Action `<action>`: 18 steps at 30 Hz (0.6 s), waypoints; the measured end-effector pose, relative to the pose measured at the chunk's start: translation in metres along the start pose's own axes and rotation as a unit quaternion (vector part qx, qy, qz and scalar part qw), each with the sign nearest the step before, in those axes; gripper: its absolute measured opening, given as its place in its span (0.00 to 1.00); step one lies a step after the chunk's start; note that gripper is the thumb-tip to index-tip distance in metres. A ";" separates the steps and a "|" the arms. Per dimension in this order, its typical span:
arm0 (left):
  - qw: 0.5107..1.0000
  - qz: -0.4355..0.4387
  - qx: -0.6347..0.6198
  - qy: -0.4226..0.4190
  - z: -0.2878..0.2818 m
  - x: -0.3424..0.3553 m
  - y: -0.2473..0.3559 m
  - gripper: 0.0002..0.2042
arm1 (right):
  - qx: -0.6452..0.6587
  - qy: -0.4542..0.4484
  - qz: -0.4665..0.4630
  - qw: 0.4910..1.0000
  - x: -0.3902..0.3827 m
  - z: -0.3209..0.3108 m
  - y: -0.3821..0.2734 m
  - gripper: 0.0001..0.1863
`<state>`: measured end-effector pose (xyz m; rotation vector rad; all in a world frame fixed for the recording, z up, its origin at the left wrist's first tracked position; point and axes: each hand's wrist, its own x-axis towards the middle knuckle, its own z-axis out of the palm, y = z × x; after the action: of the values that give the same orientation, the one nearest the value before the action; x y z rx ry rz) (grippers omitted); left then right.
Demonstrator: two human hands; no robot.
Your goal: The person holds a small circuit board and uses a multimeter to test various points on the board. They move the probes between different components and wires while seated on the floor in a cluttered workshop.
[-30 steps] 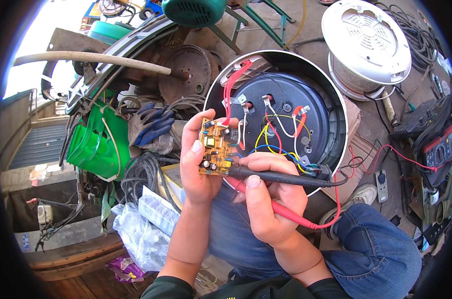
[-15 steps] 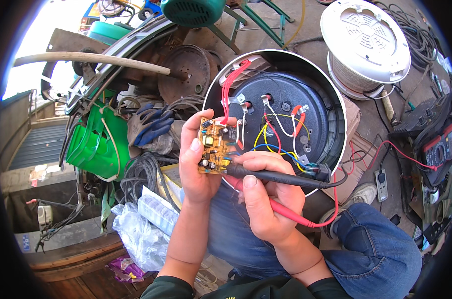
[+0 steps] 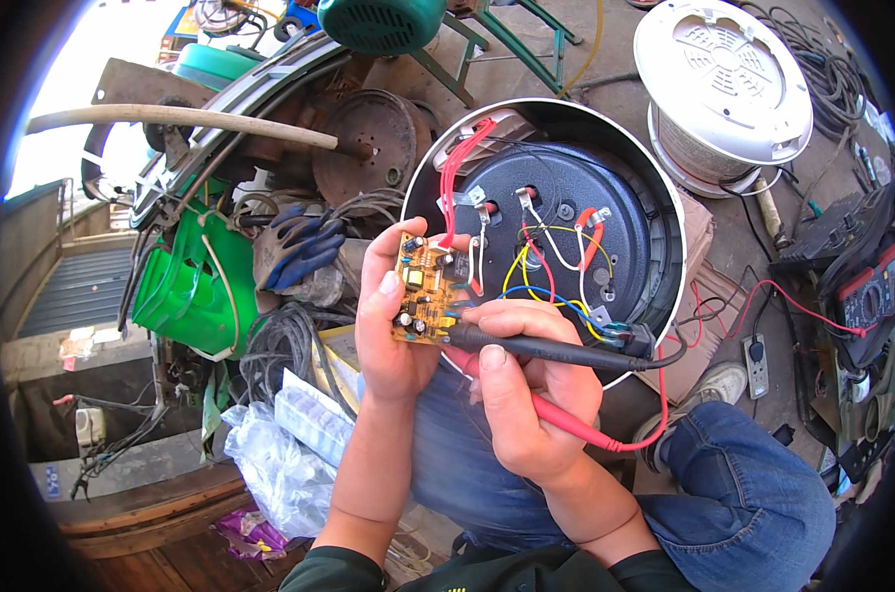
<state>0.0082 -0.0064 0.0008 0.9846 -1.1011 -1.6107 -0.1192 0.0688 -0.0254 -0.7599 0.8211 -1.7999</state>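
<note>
My left hand [image 3: 380,331] grips a small yellow-brown circuit board [image 3: 427,286] by its left edge, its component side facing up. Between the fingers of my right hand [image 3: 536,385] are two multimeter probes, a black one [image 3: 566,350] and a red one [image 3: 566,416]. Their front ends reach the board's lower right corner; whether the tips touch it I cannot tell. Red wires [image 3: 451,178] run from the board's top into an opened round appliance [image 3: 669,247] with a white rim. Inside it, a dark domed tank [image 3: 566,212] carries white, yellow, blue and red wires.
At the right lies a red and black multimeter [image 3: 866,296], near a power strip [image 3: 755,367]. A white vented cover [image 3: 723,84] stands far right. Left are a green bin [image 3: 193,286], blue-grey gloves [image 3: 299,247], coiled cables [image 3: 280,355] and clear plastic bags [image 3: 280,464]. My jeans-clad leg [image 3: 743,493] is lower right.
Almost nothing differs. Both hands keep their hold, with only a very slight shift of the board and the probes.
</note>
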 end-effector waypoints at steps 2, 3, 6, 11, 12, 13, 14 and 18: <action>1.000 -0.012 -0.008 0.002 0.001 0.000 0.001 0.25 | -0.013 0.001 0.003 1.000 0.000 0.000 0.000 0.13; 0.999 -0.019 0.000 0.031 0.004 0.001 0.002 0.25 | -0.014 0.003 0.017 1.000 0.000 0.001 -0.003 0.13; 0.997 -0.039 0.007 0.072 0.012 0.003 -0.001 0.25 | -0.022 0.013 0.003 1.000 0.000 -0.001 -0.001 0.13; 0.998 -0.046 -0.038 -0.001 0.000 0.002 0.001 0.25 | 0.016 0.041 -0.003 0.999 0.000 0.001 -0.002 0.12; 0.999 -0.041 -0.031 0.000 0.000 0.001 0.001 0.25 | 0.024 0.032 0.012 0.999 0.000 0.001 -0.002 0.12; 0.999 -0.036 -0.025 0.001 0.001 0.001 0.002 0.25 | 0.032 0.024 0.026 0.999 0.001 0.000 -0.002 0.12; 0.999 -0.032 -0.019 0.001 0.001 0.001 0.002 0.26 | 0.062 0.042 0.030 0.997 0.001 -0.001 -0.003 0.12; 0.991 -0.014 -0.113 -0.074 -0.005 -0.001 0.000 0.31 | 0.143 0.096 0.028 0.985 0.002 -0.016 -0.012 0.10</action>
<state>0.0131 -0.0070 -0.0008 0.7457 -0.9789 -1.8101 -0.1383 0.0736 -0.0249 -0.3778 0.6784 -1.9074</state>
